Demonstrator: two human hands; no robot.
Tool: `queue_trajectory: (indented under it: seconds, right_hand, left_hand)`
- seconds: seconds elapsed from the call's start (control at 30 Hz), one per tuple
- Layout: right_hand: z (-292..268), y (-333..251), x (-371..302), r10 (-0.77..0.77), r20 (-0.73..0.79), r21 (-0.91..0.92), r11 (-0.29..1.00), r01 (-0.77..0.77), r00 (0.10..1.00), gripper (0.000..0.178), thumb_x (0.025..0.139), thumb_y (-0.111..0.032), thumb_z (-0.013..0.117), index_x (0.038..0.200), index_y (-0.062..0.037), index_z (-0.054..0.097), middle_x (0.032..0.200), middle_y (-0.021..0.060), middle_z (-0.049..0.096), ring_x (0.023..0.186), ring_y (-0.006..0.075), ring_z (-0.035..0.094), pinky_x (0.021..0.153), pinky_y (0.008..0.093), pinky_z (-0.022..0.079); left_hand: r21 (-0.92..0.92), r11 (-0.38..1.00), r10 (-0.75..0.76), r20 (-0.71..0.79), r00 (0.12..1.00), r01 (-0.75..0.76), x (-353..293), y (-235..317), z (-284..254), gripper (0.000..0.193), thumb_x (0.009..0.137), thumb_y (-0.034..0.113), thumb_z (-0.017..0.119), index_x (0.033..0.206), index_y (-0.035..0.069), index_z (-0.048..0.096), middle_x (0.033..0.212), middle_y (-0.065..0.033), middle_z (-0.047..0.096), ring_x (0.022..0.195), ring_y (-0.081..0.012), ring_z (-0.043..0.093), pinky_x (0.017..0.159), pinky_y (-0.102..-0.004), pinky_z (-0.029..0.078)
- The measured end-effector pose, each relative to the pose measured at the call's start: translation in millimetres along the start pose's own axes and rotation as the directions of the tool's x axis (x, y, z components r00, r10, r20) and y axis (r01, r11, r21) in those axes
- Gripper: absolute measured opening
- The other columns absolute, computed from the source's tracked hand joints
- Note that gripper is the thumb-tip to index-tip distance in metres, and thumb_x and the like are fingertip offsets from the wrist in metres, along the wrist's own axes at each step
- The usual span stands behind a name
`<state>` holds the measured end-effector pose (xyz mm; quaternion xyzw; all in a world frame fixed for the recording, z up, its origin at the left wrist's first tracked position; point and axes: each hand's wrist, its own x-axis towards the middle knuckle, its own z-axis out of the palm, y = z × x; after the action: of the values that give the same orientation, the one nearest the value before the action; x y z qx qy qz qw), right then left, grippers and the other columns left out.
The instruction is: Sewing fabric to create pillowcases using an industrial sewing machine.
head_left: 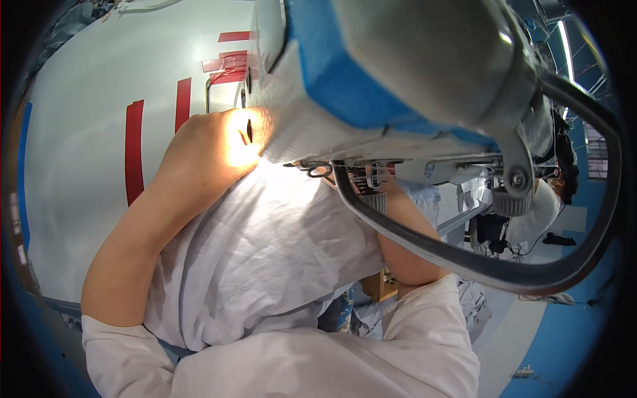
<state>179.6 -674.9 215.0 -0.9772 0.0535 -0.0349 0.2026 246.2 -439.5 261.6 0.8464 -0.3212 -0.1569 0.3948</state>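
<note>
The machine (398,73), grey with blue panels, loomed nearest the camera and filled the top middle of the view. A dark bar (511,275) looped out from its right side and curved back in under the head, passing below a ridged knob (511,202).

The left hand (209,142) lay at the machine's left edge, knuckles up, at the top of the cloth (285,245). Glare and the machine hid its fingertips, so whether it pinched the cloth or only pressed it, I cannot tell. The right forearm (408,232) ran up behind the bar; the right hand was hidden by the machine, so its hold, and whether the hands met, I cannot tell either.

The cloth, white and creased, spread between the forearms, from the bright patch beneath the machine down towards the person's white shirt (279,365). On the pale table (73,186), red strips (135,152) lay left of and beyond the left hand. Farther right, a co-worker (537,209) wore white.
</note>
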Motion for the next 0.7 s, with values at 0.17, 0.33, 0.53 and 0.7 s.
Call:
queue_trajectory:
  seconds: [0.17,0.33,0.53,0.7]
  right_hand:
    - [-4.2,13.0,-1.0,0.037,-0.029,-0.026,0.999,-0.037,0.999,0.03,0.083,-0.023,0.066,0.11,-0.0084,0.065,0.104,0.0095,0.066,0.093,0.0211,0.062,0.083,0.0289,0.047]
    - [-8.5,22.4,-1.8,0.062,-0.05,-0.034,0.997,-0.064,0.997,0.03,0.083,-0.022,0.065,0.11,-0.0085,0.064,0.105,0.0092,0.065,0.093,0.021,0.061,0.084,0.0288,0.047]
    - [-13.7,27.5,-5.6,0.103,-0.077,-0.04,0.993,-0.107,0.992,0.03,0.084,-0.021,0.064,0.111,-0.0085,0.064,0.106,0.0087,0.065,0.094,0.0208,0.061,0.084,0.0288,0.046]
    - [-19.7,34.1,-7.0,0.134,-0.09,-0.051,0.989,-0.139,0.987,0.03,0.084,-0.021,0.063,0.111,-0.0086,0.063,0.107,0.0084,0.065,0.095,0.0206,0.061,0.085,0.0288,0.046]
  left_hand:
    - [0.065,0.996,-0.06,0.012,0.998,0.059,3.4,-5.8,3.8,0.013,0.072,0.012,0.057,0.07,0.0,0.052,0.062,-0.0201,0.051,0.057,-0.0376,0.049,0.055,-0.0425,0.039]
    - [0.11,0.994,-0.001,-0.008,1.0,0.002,3.7,-9.5,4.6,0.017,0.074,0.015,0.059,0.07,0.0,0.052,0.061,-0.0201,0.051,0.056,-0.0366,0.049,0.054,-0.0425,0.039]
    - [0.13,0.992,0.016,-0.035,0.999,-0.011,2.9,-9.5,3.2,0.017,0.074,0.016,0.058,0.069,0.001,0.052,0.061,-0.0196,0.051,0.055,-0.0364,0.05,0.054,-0.0422,0.04]
    - [0.082,0.997,0.016,-0.034,0.999,-0.013,1.8,-7.6,1.6,0.014,0.075,0.016,0.058,0.072,0.002,0.055,0.062,-0.0183,0.053,0.056,-0.036,0.051,0.054,-0.0421,0.041]
